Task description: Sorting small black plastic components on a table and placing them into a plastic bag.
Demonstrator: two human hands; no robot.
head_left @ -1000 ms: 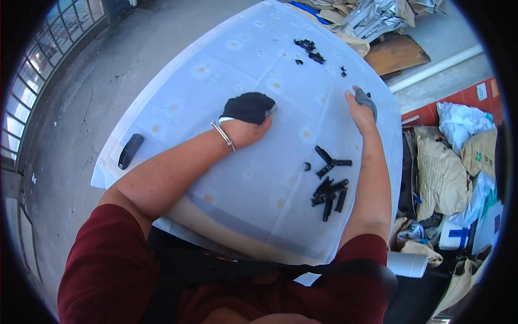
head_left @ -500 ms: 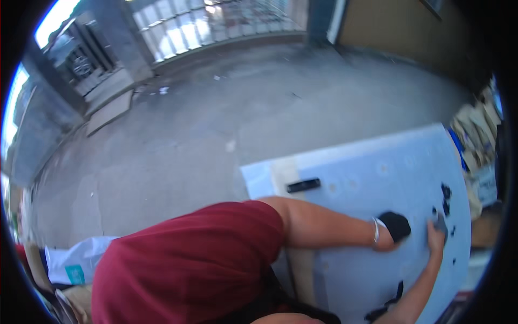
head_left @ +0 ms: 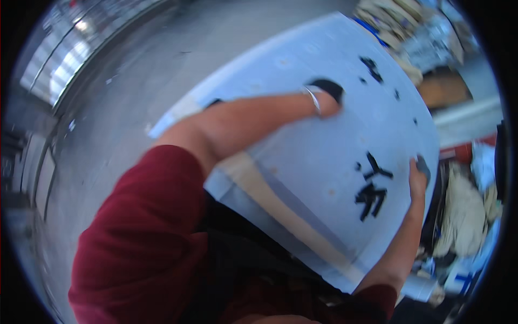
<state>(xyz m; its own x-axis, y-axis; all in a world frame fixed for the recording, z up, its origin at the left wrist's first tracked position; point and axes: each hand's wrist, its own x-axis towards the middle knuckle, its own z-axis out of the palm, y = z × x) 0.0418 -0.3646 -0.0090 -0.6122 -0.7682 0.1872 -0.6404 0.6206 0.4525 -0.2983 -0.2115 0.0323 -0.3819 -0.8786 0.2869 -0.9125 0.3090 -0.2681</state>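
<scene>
My left hand [head_left: 327,103], with a silver bracelet at its wrist, is over the far part of a pale sheet-covered table [head_left: 302,146]. A rounded black patch covers its fingers; I cannot tell whether that is a glove or a held thing. My right hand [head_left: 418,175] is at the table's right edge, its thumb beside a blurred grey shape that hides the other fingers. Between my arms lie a forked group of black strips [head_left: 376,167] and a pile of short black pieces [head_left: 370,200]. More black pieces [head_left: 371,69] are scattered near the far right edge.
Beige cloth or sacks [head_left: 461,216] and mixed bundles crowd the right side, with more beige bundles [head_left: 391,16] beyond the far corner. A brown rounded item [head_left: 445,89] stands beside the table. Grey concrete floor [head_left: 135,113] spreads to the left, toward a railing [head_left: 65,65].
The view has swung right and nearer the table. My right hand has moved from beside the scattered small pieces to the right edge. My left hand remains over roughly the same spot.
</scene>
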